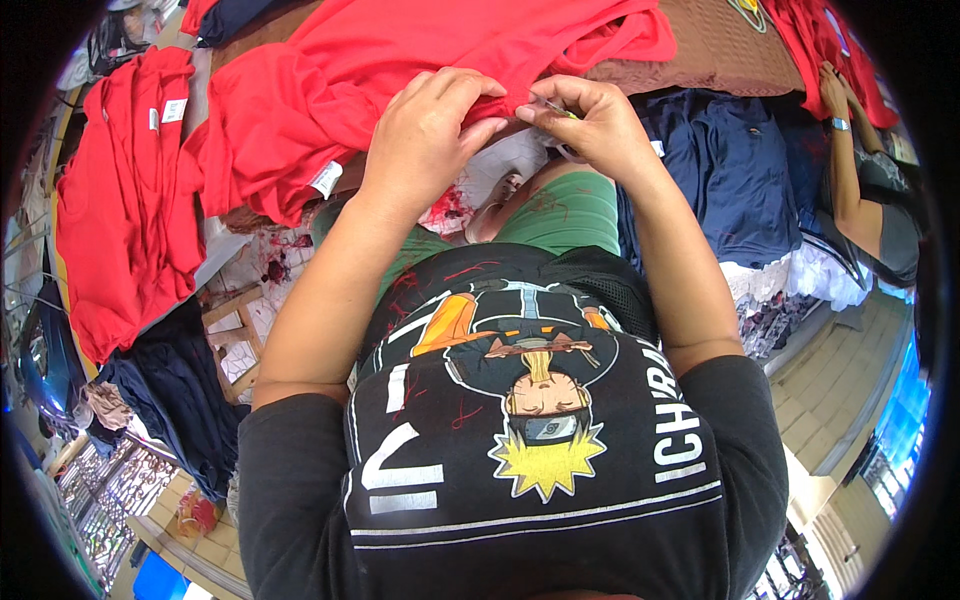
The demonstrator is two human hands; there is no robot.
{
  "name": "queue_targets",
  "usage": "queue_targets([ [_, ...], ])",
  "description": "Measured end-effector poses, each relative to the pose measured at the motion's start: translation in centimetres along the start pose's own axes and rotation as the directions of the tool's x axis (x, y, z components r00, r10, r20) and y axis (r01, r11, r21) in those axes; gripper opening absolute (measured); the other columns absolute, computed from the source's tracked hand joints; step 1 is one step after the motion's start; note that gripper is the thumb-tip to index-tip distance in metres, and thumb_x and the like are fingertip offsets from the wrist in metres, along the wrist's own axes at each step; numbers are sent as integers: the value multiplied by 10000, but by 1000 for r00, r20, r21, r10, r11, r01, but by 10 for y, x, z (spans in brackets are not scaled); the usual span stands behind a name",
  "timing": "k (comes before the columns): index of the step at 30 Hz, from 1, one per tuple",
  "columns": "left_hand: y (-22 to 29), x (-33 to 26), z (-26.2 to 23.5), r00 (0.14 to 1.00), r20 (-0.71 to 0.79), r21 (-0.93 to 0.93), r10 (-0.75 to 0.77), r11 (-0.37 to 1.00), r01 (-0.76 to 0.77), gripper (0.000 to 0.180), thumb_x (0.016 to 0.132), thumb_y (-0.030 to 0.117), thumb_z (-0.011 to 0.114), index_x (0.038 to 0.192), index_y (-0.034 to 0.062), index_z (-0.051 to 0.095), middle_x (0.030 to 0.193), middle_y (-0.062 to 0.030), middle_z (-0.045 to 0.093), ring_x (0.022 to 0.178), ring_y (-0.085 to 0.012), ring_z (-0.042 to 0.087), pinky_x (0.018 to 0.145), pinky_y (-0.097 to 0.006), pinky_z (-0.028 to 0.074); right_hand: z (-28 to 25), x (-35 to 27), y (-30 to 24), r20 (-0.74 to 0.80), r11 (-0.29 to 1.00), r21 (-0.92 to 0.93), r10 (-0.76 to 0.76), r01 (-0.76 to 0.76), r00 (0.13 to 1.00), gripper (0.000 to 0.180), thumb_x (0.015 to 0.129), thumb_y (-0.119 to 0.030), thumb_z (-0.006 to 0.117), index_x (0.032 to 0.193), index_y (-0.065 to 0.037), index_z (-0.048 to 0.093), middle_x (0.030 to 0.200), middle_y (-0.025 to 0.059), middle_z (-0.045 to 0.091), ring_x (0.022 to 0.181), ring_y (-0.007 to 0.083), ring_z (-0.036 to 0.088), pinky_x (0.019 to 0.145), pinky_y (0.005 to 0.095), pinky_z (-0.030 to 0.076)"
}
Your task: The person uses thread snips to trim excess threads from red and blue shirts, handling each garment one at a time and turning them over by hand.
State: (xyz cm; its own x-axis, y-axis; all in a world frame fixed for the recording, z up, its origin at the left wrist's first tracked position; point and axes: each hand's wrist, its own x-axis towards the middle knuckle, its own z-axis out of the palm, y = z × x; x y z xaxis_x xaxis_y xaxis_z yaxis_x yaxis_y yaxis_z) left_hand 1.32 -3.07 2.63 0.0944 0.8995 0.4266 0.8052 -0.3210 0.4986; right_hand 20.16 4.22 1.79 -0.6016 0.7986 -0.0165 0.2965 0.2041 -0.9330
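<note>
A large red garment (460, 45) lies across the surface in front of me, its near edge raised between my hands. My left hand (432, 125) is closed, pinching a fold of the red fabric between thumb and fingers. Close beside it, my right hand (592, 122) is closed too, its thumb and forefinger at the fabric's edge. A small tool (565, 112) with a yellowish part shows in the right hand; it looks like thread snips, mostly hidden by the fingers. Red thread bits lie on my dark shirt and green shorts (565, 215).
Another red garment (135, 200) with a white tag hangs at the left. Navy garments (715, 175) are piled at my right, above white cloth (810, 275). A brown cushioned surface (700, 55) lies beneath the red cloth. At far right is another person's arm (845, 170) with a watch.
</note>
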Motion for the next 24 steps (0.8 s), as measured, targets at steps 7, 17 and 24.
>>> queue_targets([
  [7,-1,4,0,996,-86,-99,-9,995,1,143,809,209,684,894,96,666,749,-77,658,707,-272,635,622,-366,505,-6,-6,-22,-49,993,-22,111,-112,993,223,826,-184,732,965,-26,659,687,-71,564,594,16,491,508,201,397],
  [17,5,4,-3,991,-56,-162,-121,981,110,116,857,212,647,890,101,656,718,-107,646,632,-286,639,543,-363,499,-6,-20,-39,-69,736,-623,-390,266,918,249,785,-251,694,913,-77,570,863,90,603,731,298,634,609,385,511],
  [24,1,19,-36,935,-102,-548,339,766,-337,191,846,184,649,739,25,658,900,-129,669,691,-199,627,612,-286,483,-10,-18,-39,-97,722,-653,-382,231,919,228,766,-242,702,878,-73,599,848,90,611,746,310,631,622,398,509],
])
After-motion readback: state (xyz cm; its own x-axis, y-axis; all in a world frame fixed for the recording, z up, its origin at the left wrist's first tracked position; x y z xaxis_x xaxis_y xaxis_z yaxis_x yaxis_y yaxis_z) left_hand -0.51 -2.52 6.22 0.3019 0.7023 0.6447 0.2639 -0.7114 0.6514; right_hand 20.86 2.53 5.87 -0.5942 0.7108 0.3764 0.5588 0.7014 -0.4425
